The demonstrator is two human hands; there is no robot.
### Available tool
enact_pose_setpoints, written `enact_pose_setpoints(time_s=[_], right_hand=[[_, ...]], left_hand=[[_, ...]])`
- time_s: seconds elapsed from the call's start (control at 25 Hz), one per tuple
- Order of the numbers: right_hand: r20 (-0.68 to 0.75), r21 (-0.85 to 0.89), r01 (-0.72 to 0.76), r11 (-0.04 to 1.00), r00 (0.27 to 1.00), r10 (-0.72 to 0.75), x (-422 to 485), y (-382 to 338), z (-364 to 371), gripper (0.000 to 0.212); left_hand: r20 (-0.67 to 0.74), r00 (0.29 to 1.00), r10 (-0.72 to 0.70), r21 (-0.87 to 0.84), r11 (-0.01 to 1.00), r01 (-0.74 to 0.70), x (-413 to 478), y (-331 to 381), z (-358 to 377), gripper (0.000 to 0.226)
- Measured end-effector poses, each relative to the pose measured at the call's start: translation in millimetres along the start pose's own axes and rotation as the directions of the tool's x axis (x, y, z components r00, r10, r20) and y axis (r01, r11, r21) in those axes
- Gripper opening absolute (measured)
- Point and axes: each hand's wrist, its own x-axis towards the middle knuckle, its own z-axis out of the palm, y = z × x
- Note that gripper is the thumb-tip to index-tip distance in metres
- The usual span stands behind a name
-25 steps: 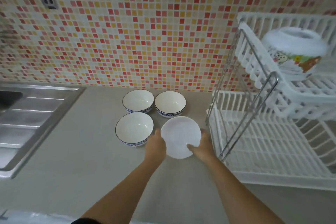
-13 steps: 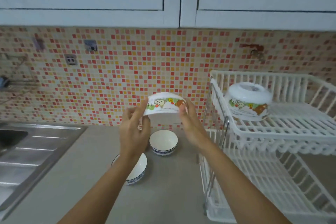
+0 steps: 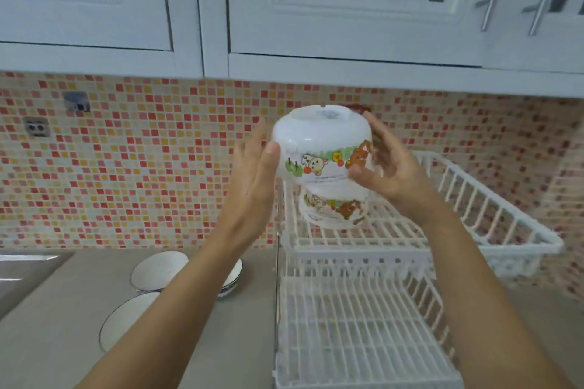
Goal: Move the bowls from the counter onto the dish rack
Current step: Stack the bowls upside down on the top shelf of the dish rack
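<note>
I hold a white cartoon-print bowl upside down between both hands, my left hand on its left side and my right hand on its right. It hangs just above a matching upside-down bowl that rests on the upper shelf of the white dish rack. Three blue-rimmed white bowls stay on the grey counter: one at the back left, one at the front, and one partly hidden behind my left forearm.
The rack's lower shelf holds nothing. A steel sink drainboard lies at the far left. White wall cabinets hang overhead above the mosaic tile wall, which carries a socket.
I lifted the cartoon-print bowl off the counter, turned it upside down, and carried it up and right to above the bowl on the rack's upper shelf. My view tilted upward.
</note>
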Motion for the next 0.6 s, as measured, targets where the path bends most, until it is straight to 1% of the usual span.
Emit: enact_pose_setpoints(time_s=[0.08, 0.12, 0.2, 0.32, 0.36, 0.44, 0.6], right_hand=[[-0.023, -0.186, -0.071, 0.98, 0.997, 0.068, -9.8, 16.8, -30.5, 0.095], [-0.011, -0.249, -0.108, 0.962, 0.994, 0.109, -13.9, 24.4, -38.8, 0.098], [0.058, -0.318, -0.151, 0.936, 0.982, 0.178, -18.7, 40.7, -48.4, 0.107], [0.131, -0.373, -0.197, 0.907, 0.956, 0.261, -20.2, 60.4, -50.9, 0.115], [0.137, -0.418, -0.196, 0.887, 0.952, 0.274, -19.7, 65.5, -51.1, 0.118], [0.144, -0.476, -0.172, 0.862, 0.952, 0.269, -17.7, 70.9, -50.9, 0.118], [0.172, -0.509, -0.099, 0.855, 0.961, 0.214, -16.7, 73.1, -48.7, 0.111]], left_hand=[[0.122, 0.992, -0.041, -0.041, 0.998, 0.047, 3.7, 0.9, 32.3, 0.049], [0.155, 0.985, -0.077, -0.031, 0.996, 0.083, 5.2, -0.8, 42.7, 0.049], [0.167, 0.975, -0.144, 0.071, 0.988, 0.134, 7.0, -6.1, 59.8, 0.051], [0.122, 0.964, -0.235, 0.267, 0.944, 0.196, 5.8, -1.3, 74.0, 0.044], [0.117, 0.959, -0.256, 0.308, 0.928, 0.21, 5.0, 1.1, 76.7, 0.042], [0.125, 0.952, -0.278, 0.379, 0.9, 0.213, 3.8, 0.9, 79.8, 0.048], [0.112, 0.945, -0.307, 0.471, 0.854, 0.221, 3.8, -3.5, 82.4, 0.046]])
